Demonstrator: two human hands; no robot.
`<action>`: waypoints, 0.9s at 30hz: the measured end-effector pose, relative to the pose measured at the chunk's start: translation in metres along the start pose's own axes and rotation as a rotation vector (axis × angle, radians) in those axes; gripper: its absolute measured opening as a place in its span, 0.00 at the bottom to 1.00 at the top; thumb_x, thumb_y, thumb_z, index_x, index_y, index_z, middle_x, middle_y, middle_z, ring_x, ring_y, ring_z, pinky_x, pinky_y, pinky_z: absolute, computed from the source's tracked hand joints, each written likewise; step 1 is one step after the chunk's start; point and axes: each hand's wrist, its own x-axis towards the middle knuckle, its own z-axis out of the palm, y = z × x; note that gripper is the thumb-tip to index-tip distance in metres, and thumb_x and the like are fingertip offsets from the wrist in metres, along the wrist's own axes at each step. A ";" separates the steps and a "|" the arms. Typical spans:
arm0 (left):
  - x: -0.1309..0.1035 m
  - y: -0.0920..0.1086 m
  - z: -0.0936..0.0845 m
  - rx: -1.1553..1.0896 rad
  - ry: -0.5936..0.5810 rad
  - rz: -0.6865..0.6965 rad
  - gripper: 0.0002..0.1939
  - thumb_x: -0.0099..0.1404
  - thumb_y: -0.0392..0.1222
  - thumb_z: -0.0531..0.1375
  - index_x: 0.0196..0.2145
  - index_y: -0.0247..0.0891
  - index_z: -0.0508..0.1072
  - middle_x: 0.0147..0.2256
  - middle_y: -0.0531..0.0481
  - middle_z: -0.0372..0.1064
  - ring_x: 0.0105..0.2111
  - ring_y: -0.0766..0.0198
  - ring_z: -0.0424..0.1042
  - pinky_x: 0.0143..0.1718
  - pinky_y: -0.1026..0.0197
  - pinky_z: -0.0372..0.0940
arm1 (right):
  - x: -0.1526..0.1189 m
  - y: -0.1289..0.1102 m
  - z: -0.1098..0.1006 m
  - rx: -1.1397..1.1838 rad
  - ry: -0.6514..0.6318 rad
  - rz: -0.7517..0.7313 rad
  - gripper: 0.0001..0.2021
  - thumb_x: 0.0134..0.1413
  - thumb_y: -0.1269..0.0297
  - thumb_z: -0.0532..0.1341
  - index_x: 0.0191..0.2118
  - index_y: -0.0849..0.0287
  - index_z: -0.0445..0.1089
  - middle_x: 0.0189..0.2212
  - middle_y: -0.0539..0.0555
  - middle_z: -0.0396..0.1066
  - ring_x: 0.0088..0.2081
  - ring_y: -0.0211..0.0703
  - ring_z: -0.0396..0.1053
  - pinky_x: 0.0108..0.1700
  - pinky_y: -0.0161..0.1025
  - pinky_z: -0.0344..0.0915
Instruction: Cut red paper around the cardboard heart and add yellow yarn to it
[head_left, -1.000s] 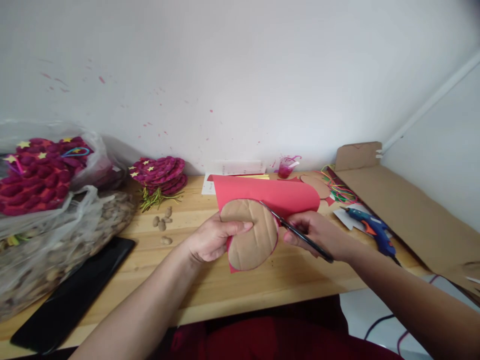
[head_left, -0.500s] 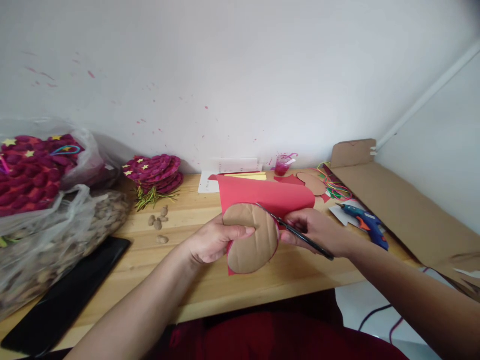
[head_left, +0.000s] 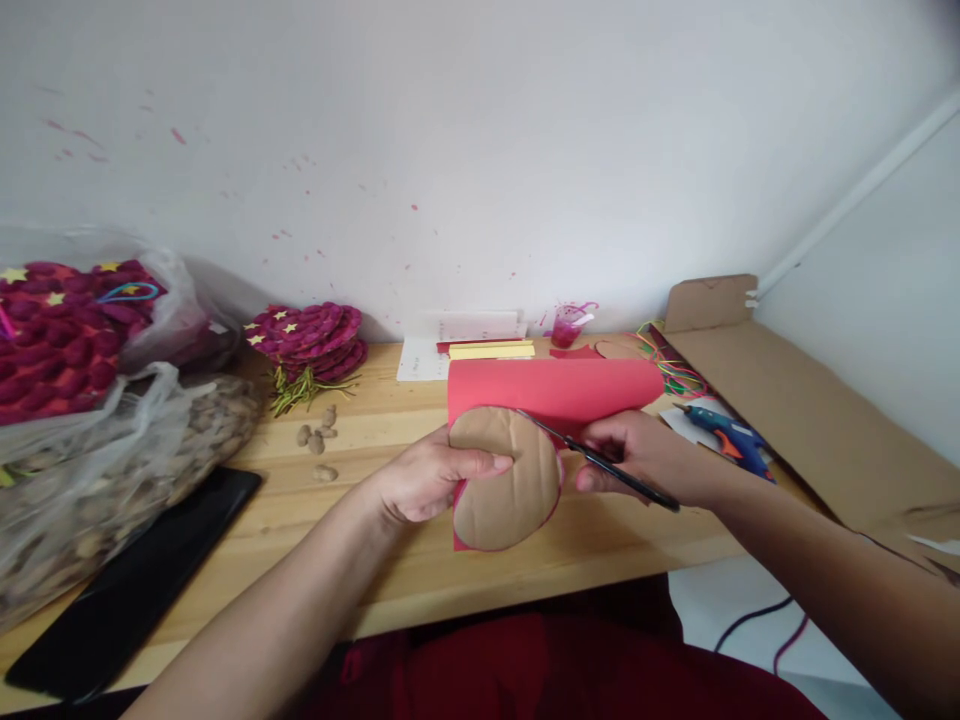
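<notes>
My left hand (head_left: 431, 475) grips a rounded cardboard piece (head_left: 499, 510) from its left side, thumb on top, fingers hidden underneath. Against the back of the cardboard lies a sheet of red paper (head_left: 555, 385), which curls away behind it toward the right. My right hand (head_left: 630, 455) is closed around black-handled scissors (head_left: 634, 483). Their blades lie along the upper right edge of the cardboard, at the red paper. The finger loops are partly covered by my hand.
Left, peanuts in a clear bag (head_left: 142, 450), a black slab (head_left: 142, 590) and decorated pieces in plastic (head_left: 60, 340). Stacked magenta pieces (head_left: 315, 335) stand behind loose peanuts (head_left: 325, 473). Right, a glue gun (head_left: 731, 440), coloured cords (head_left: 679, 375) and a large cardboard sheet (head_left: 810, 410). A pink cup (head_left: 568, 325) stands at the wall.
The scissors and my right hand have shifted slightly right. The red paper's curled part has swung right, uncovering more of the yellow strips. My left hand still holds the cardboard in nearly the same place.
</notes>
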 end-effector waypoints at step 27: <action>0.003 -0.006 -0.004 -0.002 -0.089 -0.065 0.24 0.56 0.36 0.70 0.51 0.31 0.79 0.51 0.35 0.77 0.51 0.46 0.77 0.54 0.50 0.68 | -0.003 -0.004 0.000 -0.019 -0.057 -0.002 0.26 0.49 0.41 0.69 0.24 0.58 0.60 0.20 0.44 0.52 0.24 0.33 0.49 0.25 0.34 0.44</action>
